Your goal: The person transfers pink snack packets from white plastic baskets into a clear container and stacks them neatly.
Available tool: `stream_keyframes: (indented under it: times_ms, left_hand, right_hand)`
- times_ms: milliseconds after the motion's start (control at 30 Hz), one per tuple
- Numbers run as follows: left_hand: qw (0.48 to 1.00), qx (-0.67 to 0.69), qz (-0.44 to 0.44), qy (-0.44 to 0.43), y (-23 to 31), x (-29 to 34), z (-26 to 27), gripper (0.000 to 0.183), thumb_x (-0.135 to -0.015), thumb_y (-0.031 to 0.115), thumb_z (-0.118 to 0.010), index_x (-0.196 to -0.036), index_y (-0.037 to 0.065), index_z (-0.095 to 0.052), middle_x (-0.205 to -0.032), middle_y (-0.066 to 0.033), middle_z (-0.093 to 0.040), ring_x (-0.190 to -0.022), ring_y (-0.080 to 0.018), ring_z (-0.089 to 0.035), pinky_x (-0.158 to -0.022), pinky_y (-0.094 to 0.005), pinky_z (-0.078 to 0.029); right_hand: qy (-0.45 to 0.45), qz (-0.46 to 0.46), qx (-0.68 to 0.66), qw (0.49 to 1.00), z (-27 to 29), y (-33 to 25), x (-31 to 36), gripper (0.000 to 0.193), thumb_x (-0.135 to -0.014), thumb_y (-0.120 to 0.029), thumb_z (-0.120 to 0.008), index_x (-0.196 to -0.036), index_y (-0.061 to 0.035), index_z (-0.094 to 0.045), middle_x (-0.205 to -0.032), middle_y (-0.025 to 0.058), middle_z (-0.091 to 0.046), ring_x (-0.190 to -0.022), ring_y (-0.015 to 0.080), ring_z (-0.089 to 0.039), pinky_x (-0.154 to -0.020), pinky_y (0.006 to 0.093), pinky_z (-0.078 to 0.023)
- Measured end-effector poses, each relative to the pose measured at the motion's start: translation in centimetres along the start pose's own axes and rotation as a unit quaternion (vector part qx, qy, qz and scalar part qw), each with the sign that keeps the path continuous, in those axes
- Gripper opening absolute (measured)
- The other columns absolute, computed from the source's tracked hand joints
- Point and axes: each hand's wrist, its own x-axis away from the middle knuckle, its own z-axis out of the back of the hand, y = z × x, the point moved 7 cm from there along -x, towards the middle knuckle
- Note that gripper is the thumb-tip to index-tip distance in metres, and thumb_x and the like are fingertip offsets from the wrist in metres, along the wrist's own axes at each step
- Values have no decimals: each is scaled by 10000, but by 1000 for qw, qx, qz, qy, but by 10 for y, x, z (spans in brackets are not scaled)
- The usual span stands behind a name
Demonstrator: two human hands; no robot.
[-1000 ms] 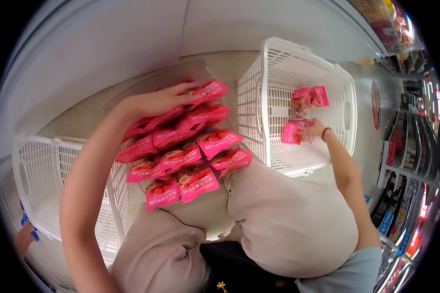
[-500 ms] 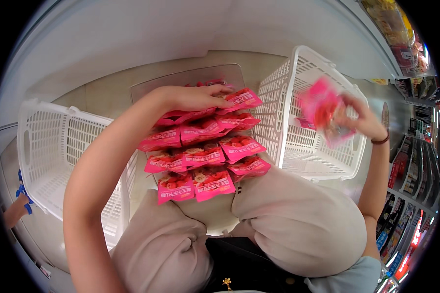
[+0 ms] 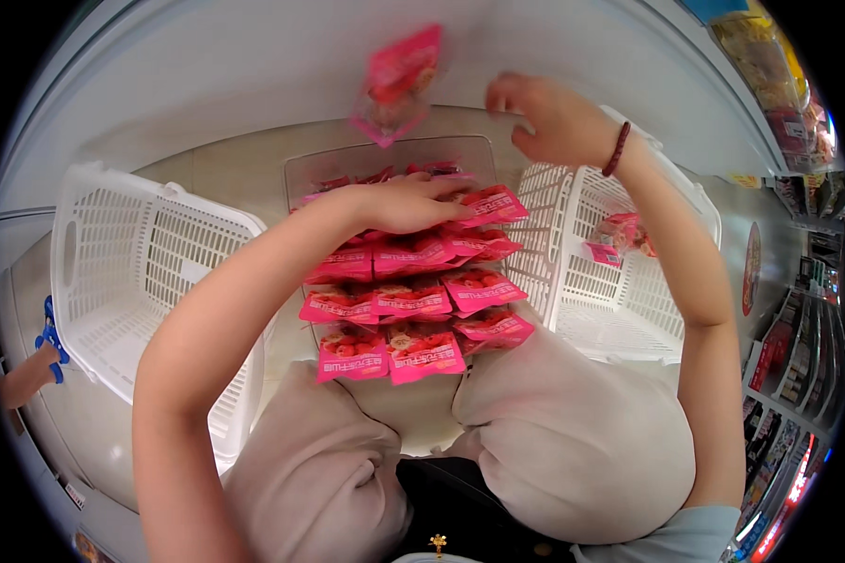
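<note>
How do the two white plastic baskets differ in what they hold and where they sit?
The white lattice basket on the left shows no packets inside; the white lattice basket on the right holds a few pink snack packets. The left one lies beside the left forearm, the right one under the raised right hand. Both are white openwork plastic.

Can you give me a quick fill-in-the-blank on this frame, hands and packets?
1. The left hand rests on rows of ____ snack packets.
2. One packet is in mid-air, near the ____ hand.
3. The basket on the person's left is ____ in colour.

Missing words: pink; right; white
</note>
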Motion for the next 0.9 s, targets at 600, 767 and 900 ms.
stream_keyframes:
  times_ms: [600, 767, 900]
  left_hand:
    - [998, 3, 59, 8, 40, -11, -19, 630, -842, 561, -342, -1360, 206, -294, -1363, -176, -308, -1255, -380, -271, -1038, -466, -194]
    - [999, -7, 41, 18, 37, -15, -18, 607, -844, 524, -365, -1353, 198, -308, -1377, -134, -320, -1244, -365, -307, -1033, -471, -211]
    - [999, 41, -12, 24, 45, -13, -14, 579, -859, 465, -383, -1340, 147, -332, -1318, -156, -401, -1211, -338, -368, -1017, -410, -267]
  right_hand:
    - [58, -204, -522, 826, -91, -17, -67, 533, -717, -114, -707, -1134, 29, -406, -945, 121, -591, -886, 182, -573, -805, 315, -462]
    - [-97, -155, -573, 799, -72, -19, -56, 522, -711, -30, -690, -1155, 20, -421, -950, 106, -607, -914, 184, -582, -813, 311, -476]
    - [-22, -86, -503, 860, -15, -7, -3, 521, -699, 13, -690, -1166, -18, -462, -1020, 86, -600, -960, 179, -574, -804, 292, -488]
